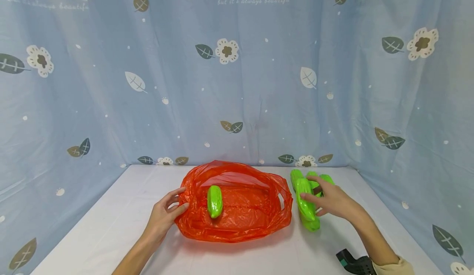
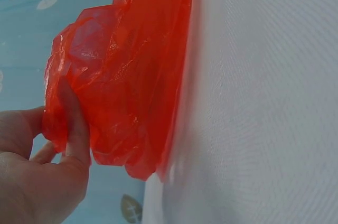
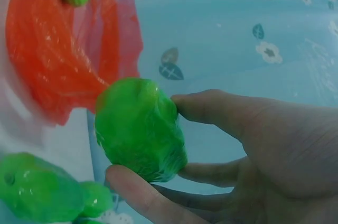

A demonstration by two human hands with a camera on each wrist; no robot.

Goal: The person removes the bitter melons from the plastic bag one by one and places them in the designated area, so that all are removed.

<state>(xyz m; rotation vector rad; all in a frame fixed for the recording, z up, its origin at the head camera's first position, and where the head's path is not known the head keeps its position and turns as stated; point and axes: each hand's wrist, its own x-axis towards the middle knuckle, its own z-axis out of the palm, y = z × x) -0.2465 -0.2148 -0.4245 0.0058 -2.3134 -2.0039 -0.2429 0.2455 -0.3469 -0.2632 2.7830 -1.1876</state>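
A red plastic bag (image 1: 237, 234) lies with its mouth spread wide. My left hand (image 1: 163, 213) pinches the bag's left rim, and in the left wrist view the thumb (image 2: 75, 129) lies over the red film. One green cucumber-like vegetable (image 1: 214, 202) is inside the bag, left of its middle. To the right of the bag, my right hand (image 1: 333, 199) grips another shiny green cucumber-like vegetable (image 1: 305, 199) between thumb and fingers; its end faces the camera in the right wrist view. Several more green vegetables (image 1: 296, 175) sit behind and beneath it, partly hidden by the hand.
A white-covered table (image 1: 259, 258) bears everything. Blue patterned curtain (image 1: 237, 82) encloses the back and both sides. The bag's right handle loop (image 1: 285, 203) reaches close to the group of green vegetables. A dark strap-like device (image 1: 357, 263) is on the right forearm.
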